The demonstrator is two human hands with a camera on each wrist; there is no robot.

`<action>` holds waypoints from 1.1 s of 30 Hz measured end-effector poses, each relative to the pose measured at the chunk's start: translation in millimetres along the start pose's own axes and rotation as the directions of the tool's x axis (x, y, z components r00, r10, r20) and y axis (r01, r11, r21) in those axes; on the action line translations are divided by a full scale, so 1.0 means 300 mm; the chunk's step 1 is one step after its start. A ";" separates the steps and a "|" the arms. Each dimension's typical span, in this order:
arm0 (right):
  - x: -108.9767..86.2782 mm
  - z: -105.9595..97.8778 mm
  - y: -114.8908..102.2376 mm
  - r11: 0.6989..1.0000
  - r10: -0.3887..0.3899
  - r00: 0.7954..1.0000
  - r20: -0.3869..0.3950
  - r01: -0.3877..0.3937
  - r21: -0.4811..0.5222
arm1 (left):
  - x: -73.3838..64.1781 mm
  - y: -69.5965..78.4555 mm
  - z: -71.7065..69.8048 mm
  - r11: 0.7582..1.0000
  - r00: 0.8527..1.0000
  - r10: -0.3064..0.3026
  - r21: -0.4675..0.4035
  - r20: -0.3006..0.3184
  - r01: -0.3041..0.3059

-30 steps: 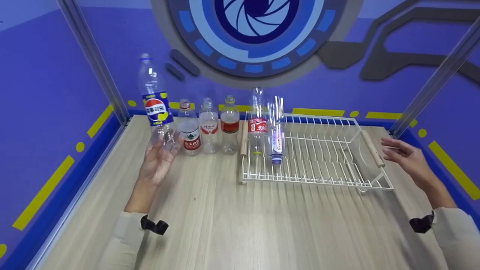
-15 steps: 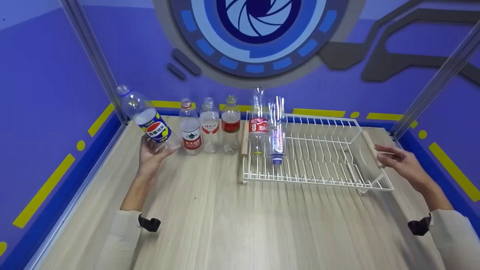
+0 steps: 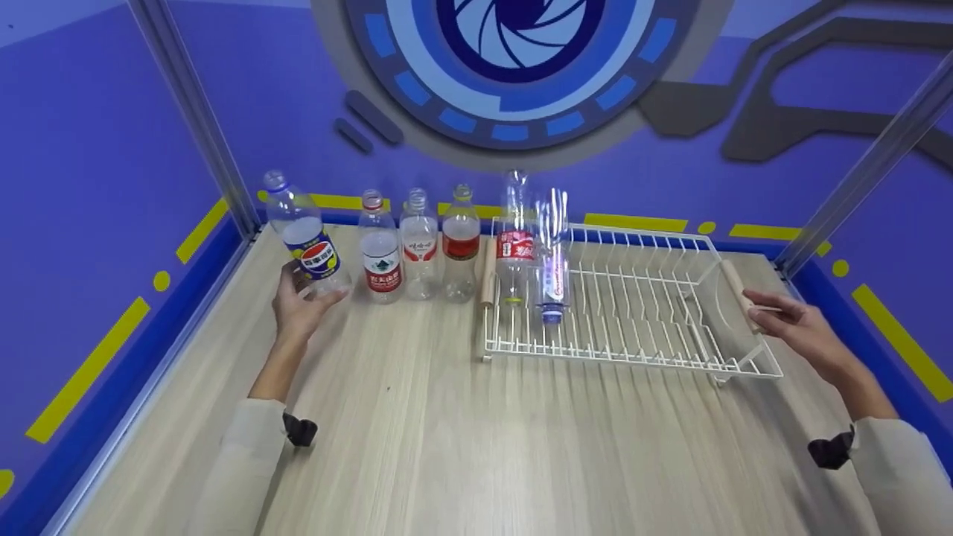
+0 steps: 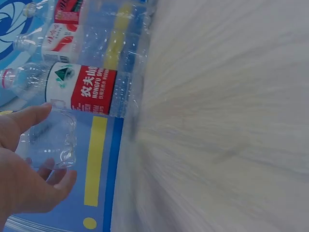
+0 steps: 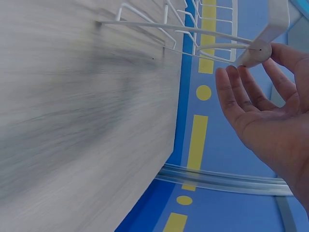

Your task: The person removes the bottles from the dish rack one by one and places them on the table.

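Note:
In the head view my left hand (image 3: 298, 307) holds a clear plastic bottle (image 3: 319, 258) with a blue, red and yellow label near its base. The bottle leans to the left. Its base (image 4: 53, 140) shows between thumb and fingers in the left wrist view, beside a red-labelled water bottle (image 4: 91, 89). My right hand (image 3: 804, 335) grips the right wooden handle (image 3: 733, 286) of a white wire dish rack (image 3: 625, 360), fingertips around the handle's end in the right wrist view. A red-labelled bottle (image 3: 515, 246) and a purple-capped bottle (image 3: 552, 290) lie in the rack's left part.
Left of the rack, the water bottle, a bottle with a white and red label (image 3: 421, 249) and one with a dark red label (image 3: 461, 246) stand in a row. A blue wall (image 3: 417, 160) rises behind the wooden table (image 3: 476, 447).
The left hand has lowered the blue-labelled bottle and turned it so its label faces forward. It tipped far left, then partly straightened. My right hand has come onto the rack's handle.

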State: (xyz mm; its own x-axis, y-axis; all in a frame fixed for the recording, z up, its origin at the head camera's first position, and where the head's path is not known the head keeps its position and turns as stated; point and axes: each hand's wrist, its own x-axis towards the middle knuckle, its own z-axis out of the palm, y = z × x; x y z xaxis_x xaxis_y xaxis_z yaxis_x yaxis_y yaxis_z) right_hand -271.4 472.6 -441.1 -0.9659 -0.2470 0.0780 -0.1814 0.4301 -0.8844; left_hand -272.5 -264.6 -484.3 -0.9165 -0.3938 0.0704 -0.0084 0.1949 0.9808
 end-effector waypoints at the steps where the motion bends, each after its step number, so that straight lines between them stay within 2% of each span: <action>1: 0.001 0.001 0.000 1.000 0.001 1.000 0.002 -0.001 0.008 | 0.006 -0.005 0.003 1.000 1.000 0.008 0.015 -0.005 -0.008; 5: 0.002 0.005 -0.003 1.000 0.013 1.000 0.000 -0.013 0.007 | 0.030 -0.024 0.012 0.997 0.999 0.045 0.060 -0.005 -0.045; 10: -0.004 0.008 -0.003 0.999 0.039 0.999 -0.002 -0.039 -0.027 | 0.053 -0.040 0.026 0.989 0.997 0.073 0.124 0.034 -0.077; 14: -0.010 0.013 0.003 0.999 0.046 0.999 -0.008 -0.046 -0.025 | 0.072 -0.052 0.037 0.983 0.997 0.057 0.171 0.055 -0.066; 21: -0.020 0.023 0.010 1.000 0.027 0.999 -0.019 -0.027 -0.012 | 0.097 -0.085 0.047 0.974 0.997 -0.015 0.226 0.082 -0.004; 25: -0.016 0.026 0.009 1.000 0.019 1.000 -0.019 -0.020 -0.013 | 0.109 -0.098 0.046 0.958 0.993 -0.046 0.287 0.112 0.012; 29: -0.015 0.027 0.010 1.000 0.018 0.999 -0.027 -0.018 -0.014 | 0.118 -0.101 0.044 0.940 0.987 -0.060 0.342 0.151 0.005; 33: -0.023 0.026 0.013 0.999 0.029 0.999 -0.034 -0.030 -0.022 | 0.125 -0.101 0.048 0.935 0.984 -0.043 0.353 0.172 -0.020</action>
State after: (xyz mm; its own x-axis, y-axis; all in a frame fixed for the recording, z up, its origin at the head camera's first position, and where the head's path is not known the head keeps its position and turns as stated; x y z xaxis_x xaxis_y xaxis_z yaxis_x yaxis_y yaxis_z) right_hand -264.1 469.3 -448.6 -0.9764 -0.2050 0.0678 -0.1567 0.4564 -0.8758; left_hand -312.4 -272.4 -514.1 -0.9703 -0.2417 -0.0046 -0.1304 0.5072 0.8519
